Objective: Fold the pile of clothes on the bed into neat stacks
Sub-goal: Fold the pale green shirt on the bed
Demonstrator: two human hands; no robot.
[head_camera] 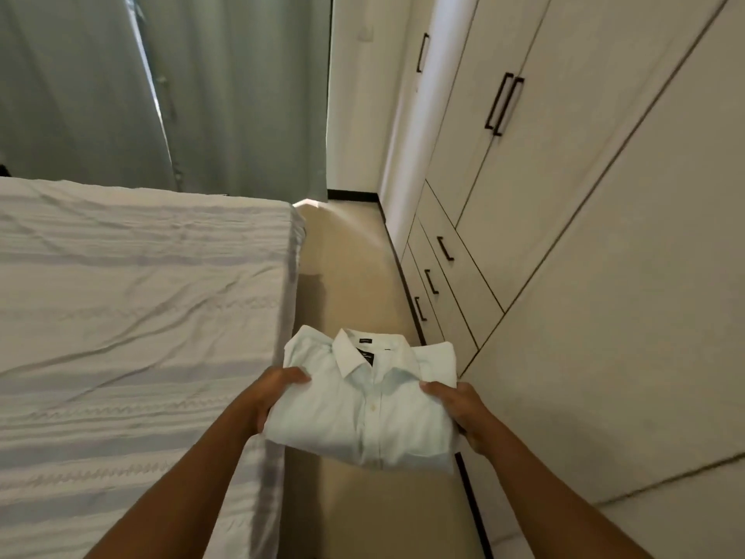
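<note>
Over floor beside bed [121, 296]: both grips, left hand [274, 391] and right hand [455, 405], clasp folded white cotton shirt [363, 409].

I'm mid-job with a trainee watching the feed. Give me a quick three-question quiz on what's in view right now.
1. True or false: the folded shirt rests on the bed.
2. How is the shirt held? A) by one hand B) by both hands C) by neither
3. Fill in: the wardrobe stands on the person's ____ side.

Key:
1. False. It is held over the floor, between bed and wardrobe.
2. B. The left hand and right hand each grip one side edge.
3. Right.
</note>
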